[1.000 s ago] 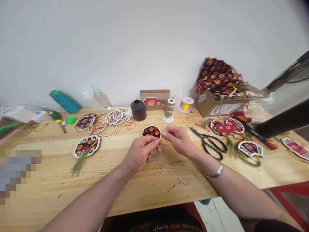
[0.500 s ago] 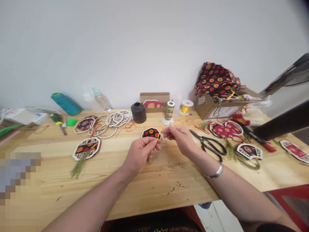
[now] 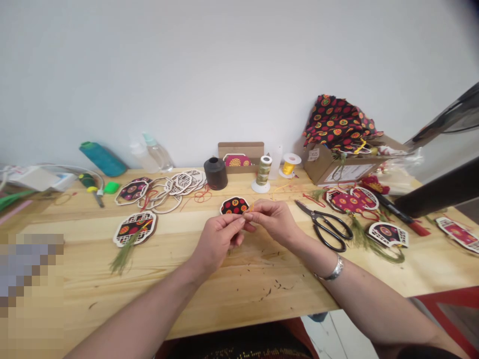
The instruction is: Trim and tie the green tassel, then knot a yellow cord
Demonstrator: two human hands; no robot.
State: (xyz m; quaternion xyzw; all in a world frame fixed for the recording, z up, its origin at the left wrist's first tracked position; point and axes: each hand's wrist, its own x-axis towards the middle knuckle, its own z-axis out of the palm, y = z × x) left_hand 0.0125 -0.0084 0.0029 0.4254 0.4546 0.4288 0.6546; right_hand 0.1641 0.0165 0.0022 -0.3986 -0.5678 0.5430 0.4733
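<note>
My left hand (image 3: 220, 237) and my right hand (image 3: 273, 220) meet fingertip to fingertip above the middle of the table. Both are closed in a pinch on a thin yellow cord (image 3: 252, 207), of which only a short bit shows above the fingers. Just behind them is a black fabric ornament (image 3: 234, 205) with red and orange round motifs and a pale rim; its near edge is hidden by my hands. Black-handled scissors (image 3: 327, 225) lie to the right of my right hand. A bracelet (image 3: 333, 268) circles my right wrist.
Behind stand a black thread cone (image 3: 215, 174), an olive thread spool (image 3: 264, 172) and a yellow cord spool (image 3: 290, 165). A tasselled ornament (image 3: 134, 229) lies left. At right are a cardboard box (image 3: 325, 169) with patterned cloth, more ornaments (image 3: 387, 234) and a black post (image 3: 441, 184).
My right hand has moved left and down to meet my left hand, its fingers closing on the yellow cord. My left hand has kept its pinch in about the same place.
</note>
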